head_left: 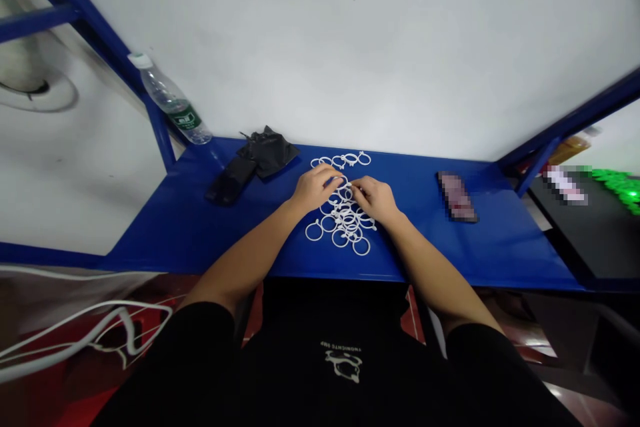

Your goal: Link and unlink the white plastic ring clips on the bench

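My left hand (316,188) is closed, thumb and fingertips pinching a white curtain ring (341,182) at its left side. My right hand (376,199) is closed too, its fingertips at the small knob on the right side of that same ring. Just below both hands lies a loose pile of white curtain rings (349,219), several overlapping, each with a small knob or eyelet. Beyond my hands a short row of similar rings (351,159) lies near the wall. The fingertips partly hide the held ring.
The blue tabletop (270,240) meets a pale wall. On the left are a black plastic bag (267,152), a dark flat object (231,180) and a clear bottle (173,101) with a green label. A blurred-out phone (457,197) lies right. Blue frame bars flank both sides.
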`<state>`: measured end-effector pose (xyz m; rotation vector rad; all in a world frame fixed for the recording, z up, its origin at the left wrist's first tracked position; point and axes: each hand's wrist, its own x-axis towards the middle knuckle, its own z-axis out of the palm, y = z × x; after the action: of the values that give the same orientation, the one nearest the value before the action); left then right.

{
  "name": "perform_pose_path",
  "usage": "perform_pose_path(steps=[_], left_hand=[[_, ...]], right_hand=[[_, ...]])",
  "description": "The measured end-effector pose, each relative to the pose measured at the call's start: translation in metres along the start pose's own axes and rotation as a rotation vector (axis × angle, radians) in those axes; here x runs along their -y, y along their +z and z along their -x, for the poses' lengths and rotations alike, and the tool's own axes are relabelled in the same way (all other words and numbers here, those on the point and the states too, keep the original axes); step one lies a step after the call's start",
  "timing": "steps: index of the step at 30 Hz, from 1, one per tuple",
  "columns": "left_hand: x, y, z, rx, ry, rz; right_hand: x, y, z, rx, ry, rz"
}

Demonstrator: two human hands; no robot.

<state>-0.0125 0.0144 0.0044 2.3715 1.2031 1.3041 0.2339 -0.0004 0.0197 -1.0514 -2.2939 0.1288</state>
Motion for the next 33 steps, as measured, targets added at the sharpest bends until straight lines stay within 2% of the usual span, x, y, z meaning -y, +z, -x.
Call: perform_pose_path(steps=[3, 7, 10, 16, 19, 23, 25, 29, 33], left_hand=[[0.016, -0.009, -0.004, -0.022, -0.167, -0.118], [0.031, -0.016, -0.009, 0.185, -0.357, -0.280], [0.029, -0.018, -0.010, 0.308, -0.396, -0.356], [0.020, -0.017, -0.008, 0.383, -0.402, -0.345], [0.023, -0.013, -0.006, 0.307, -0.336, -0.279], [0.017, -0.006, -0.003, 0.061, -0.166, -0.057], [0.007, -0.003, -0.001, -0.012, -0.096, 0.052], [-0.013, 0.005, 0.005, -0.038, 0.022, 0.167], [-0.017, 0.010, 0.008, -0.076, 0.075, 0.226]], right_hand=[[-0.006, -0.005, 0.000, 0.035, 0.049, -0.012], [-0.019, -0.006, 0.000, 0.054, 0.123, -0.041], [-0.023, -0.004, 0.000, 0.033, 0.164, -0.070], [-0.019, -0.003, -0.001, 0.046, 0.145, -0.124], [-0.019, -0.004, -0.001, 0.032, 0.117, -0.135], [-0.016, -0.001, 0.001, -0.052, 0.079, -0.151], [-0.011, 0.002, 0.002, -0.080, 0.054, -0.165], [0.000, 0.005, 0.002, -0.101, -0.037, -0.195], [0.003, 0.005, 0.002, -0.146, -0.109, -0.217]])
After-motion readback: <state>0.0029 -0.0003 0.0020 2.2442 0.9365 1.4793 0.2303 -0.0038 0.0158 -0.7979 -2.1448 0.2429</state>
